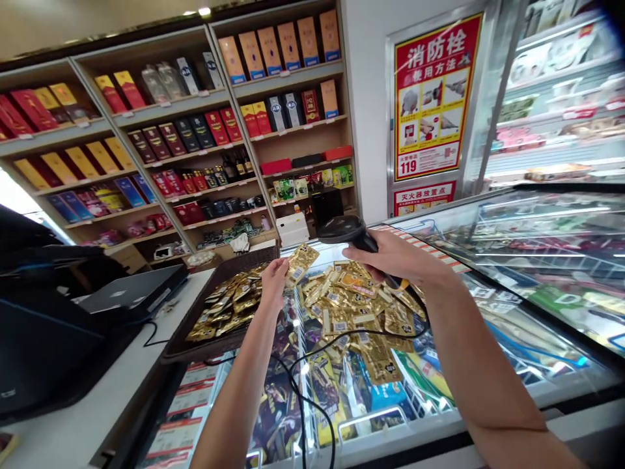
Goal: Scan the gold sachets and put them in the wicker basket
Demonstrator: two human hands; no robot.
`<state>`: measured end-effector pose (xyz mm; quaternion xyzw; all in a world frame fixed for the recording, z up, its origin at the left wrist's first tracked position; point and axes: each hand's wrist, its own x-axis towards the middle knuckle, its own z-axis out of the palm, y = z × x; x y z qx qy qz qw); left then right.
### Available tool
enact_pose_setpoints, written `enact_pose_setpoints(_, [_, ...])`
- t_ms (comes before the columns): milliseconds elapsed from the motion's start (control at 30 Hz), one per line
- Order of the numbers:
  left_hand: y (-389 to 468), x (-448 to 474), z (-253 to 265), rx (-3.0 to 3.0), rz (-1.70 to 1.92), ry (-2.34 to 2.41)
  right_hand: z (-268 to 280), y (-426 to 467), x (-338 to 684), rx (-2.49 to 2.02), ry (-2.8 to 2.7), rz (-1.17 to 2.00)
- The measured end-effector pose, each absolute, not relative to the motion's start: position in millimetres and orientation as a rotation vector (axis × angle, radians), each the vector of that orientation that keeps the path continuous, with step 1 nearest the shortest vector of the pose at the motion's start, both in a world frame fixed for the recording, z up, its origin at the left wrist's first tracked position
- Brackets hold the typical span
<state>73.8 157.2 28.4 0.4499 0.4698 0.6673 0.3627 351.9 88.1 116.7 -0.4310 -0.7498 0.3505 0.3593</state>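
Your left hand (pixel 274 281) pinches one gold packet (pixel 301 264) by its edge, fingers (pixel 282 266) closed, between the dark basket (pixel 205 348) and the black scanner (pixel 344 229). Your right hand (pixel 398 255) wraps its fingers around the scanner's handle. More packets (pixel 349 303) lie heaped on the glass-topped case (pixel 390 445) and inside the basket.

Bright light, stretched edges (upper right blurred)

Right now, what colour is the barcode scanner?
The barcode scanner is mostly black in the head view.
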Motion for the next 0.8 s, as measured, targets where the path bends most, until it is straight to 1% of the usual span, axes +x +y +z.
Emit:
enact_pose_setpoints(100, [146,55,32,1.103,1.772,1.208,114,82,336,-0.987,-1.906,1.084])
enact_pose_setpoints(167, [143,48,36,1.084,1.792,1.224,112,79,327,-0.921,-1.947,1.143])
enact_pose_setpoints(367, [138,45,46,1.104,1.801,1.236,104,78,311,-1.002,-2.09,1.132])
enact_pose_setpoints(800, [138,48,45,1.051,1.84,1.247,104,77,311,-1.03,-2.177,1.094])
